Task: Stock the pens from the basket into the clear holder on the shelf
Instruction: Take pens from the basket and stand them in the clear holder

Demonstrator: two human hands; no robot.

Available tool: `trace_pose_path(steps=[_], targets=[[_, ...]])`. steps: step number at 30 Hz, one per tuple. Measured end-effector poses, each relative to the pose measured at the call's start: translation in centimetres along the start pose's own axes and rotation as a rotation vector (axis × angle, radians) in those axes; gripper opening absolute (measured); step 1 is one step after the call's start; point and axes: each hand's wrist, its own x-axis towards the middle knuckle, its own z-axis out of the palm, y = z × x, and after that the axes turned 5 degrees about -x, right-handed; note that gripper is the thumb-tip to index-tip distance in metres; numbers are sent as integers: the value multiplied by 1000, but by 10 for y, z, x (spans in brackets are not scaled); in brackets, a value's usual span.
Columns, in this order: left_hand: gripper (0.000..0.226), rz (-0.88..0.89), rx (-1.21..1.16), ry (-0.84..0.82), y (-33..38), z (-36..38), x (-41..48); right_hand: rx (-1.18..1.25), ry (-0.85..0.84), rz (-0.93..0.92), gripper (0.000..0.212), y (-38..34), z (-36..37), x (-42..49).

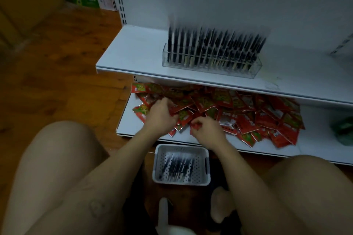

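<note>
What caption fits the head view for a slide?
Left hand and right hand grip red packets on lower shelf; pens lie in basket.

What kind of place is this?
Probably a small shop, mid-stocking: white slotted shelving, a clear holder full of identical pens, and a heap of red packets beneath.

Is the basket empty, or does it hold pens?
Not empty: dark pens lie across the floor of the white basket.
</note>
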Motion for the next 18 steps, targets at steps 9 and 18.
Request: trace_pose_path(steps=[9,18], targets=[[28,-567,-164,-142,-100,76,-69,118,-366,305,35,57,105,-33],[29,-552,-206,-223,-115,90,-23,9,-731,298,60,72,125,3]])
